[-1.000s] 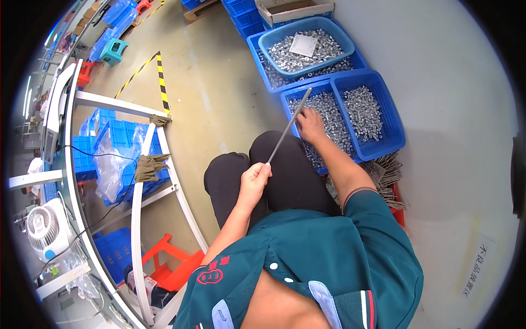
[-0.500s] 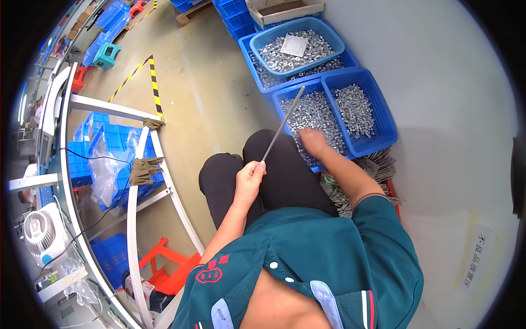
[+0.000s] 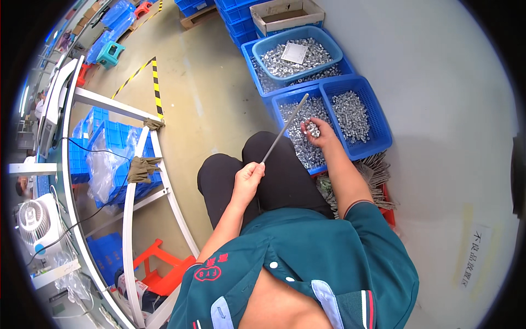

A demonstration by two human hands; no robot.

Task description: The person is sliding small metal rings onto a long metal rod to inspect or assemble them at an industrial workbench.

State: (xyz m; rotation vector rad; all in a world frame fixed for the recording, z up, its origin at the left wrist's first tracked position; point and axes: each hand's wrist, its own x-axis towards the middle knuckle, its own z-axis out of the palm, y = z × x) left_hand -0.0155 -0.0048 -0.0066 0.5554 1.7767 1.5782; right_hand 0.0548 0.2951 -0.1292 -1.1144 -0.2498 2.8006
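a slim grey rod (image 3: pixel 285 128) is gripped near its lower end by the left hand (image 3: pixel 248 180), with the thumb and curled fingers pressed together around it. the rod is held at a slant above the knees, its free end pointed up and away, across the near edge of the blue basket (image 3: pixel 384 122). by the right hand (image 3: pixel 325 135), turned palm up, a small cluster of shiny metal pieces (image 3: pixel 312 129) is held, with the fingers curled loosely around it like a cup. this hand is placed over the basket's left compartment, beside the rod but seemingly apart from it; the depth between them cannot be told.

as for progress, a handful is already gathered and the rod is already in hand. no piece is seen threaded on the visible length of the rod, so the two are judged not yet joined; its gripped end is hidden. much is left loose: both compartments are well filled with metal pieces, and more are heaped in the light blue basin (image 3: pixel 336 48) beyond, where a white card (image 3: pixel 295 53) is laid on top. near the right forearm, many thin rods (image 3: pixel 374 174) are piled at the basket's near end.
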